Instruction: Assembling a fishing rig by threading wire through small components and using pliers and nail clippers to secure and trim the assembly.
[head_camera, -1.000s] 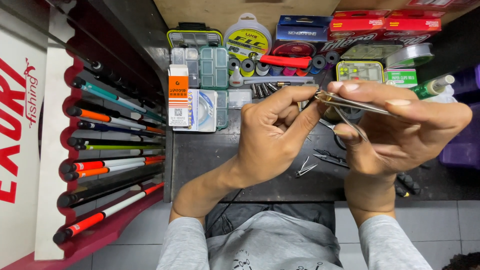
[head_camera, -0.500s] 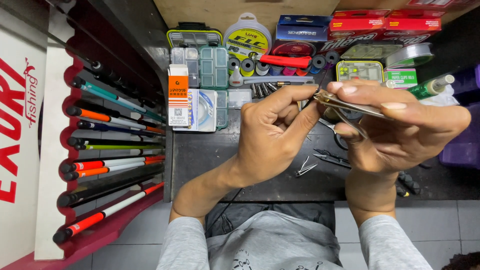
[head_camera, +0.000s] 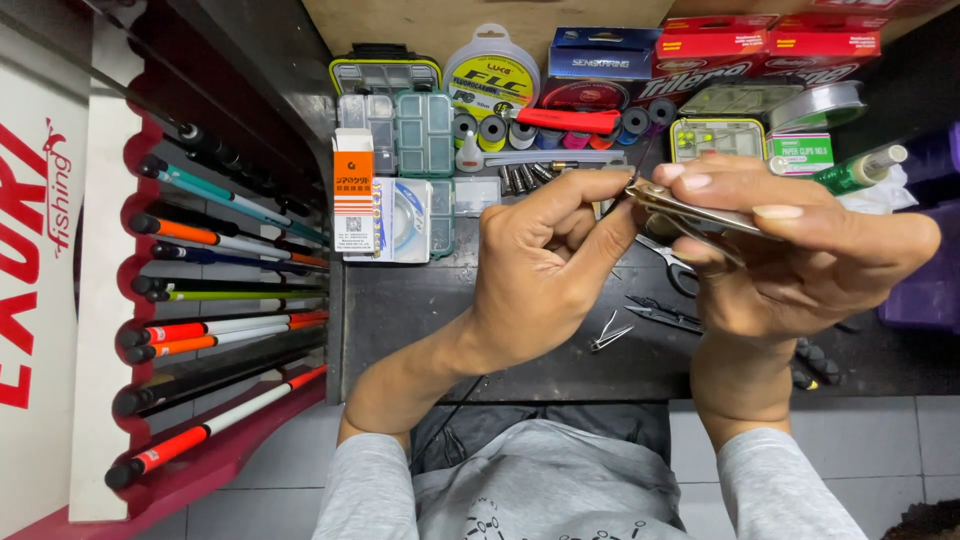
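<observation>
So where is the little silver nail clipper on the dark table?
The little silver nail clipper lies on the dark table near the middle of the head view, just below the left hand.

1. A dark work surface (head_camera: 420, 330) fills the middle, scuffed and dull under even light.
2. Pale grey floor tiles (head_camera: 250, 490) show below its front edge.
3. A red scalloped rack (head_camera: 135, 300) at the left holds fishing rods (head_camera: 230, 240) lying side by side.
4. A light wooden board (head_camera: 420, 25) backs the surface, behind the tackle boxes (head_camera: 400, 125).
</observation>
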